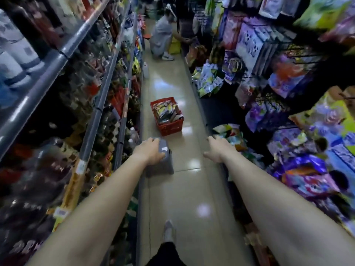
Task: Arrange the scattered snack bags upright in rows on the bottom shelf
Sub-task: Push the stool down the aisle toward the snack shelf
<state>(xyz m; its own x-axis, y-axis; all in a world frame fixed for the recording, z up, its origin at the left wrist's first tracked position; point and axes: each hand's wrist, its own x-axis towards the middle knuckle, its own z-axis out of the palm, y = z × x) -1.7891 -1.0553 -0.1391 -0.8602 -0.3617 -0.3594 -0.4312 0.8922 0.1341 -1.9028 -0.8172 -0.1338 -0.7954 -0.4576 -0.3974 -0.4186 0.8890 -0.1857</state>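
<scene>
Head view: two bare forearms are stretched forward down a shop aisle. The left hand (150,151) is clamped over the top of one grey plastic stool (163,160), fingers wrapped round its far edge, and the stool stands on the tiled floor (192,189). The right hand (216,149) is seen loosely curled with nothing in it, level with that grip and off to its right. Just beyond and right of the empty hand, a heap of scattered snack bags (230,134) is seen lying flat and tumbled on the bottom shelf (213,114); their number cannot be counted through the blur. Ahead of the stool grip, one red basket (166,116) is set on the floor, several packets inside. Farther along, one crouching person (161,38) is seen beside the right-hand shelving. One shoe (169,230) is visible below, near the frame's bottom edge.
</scene>
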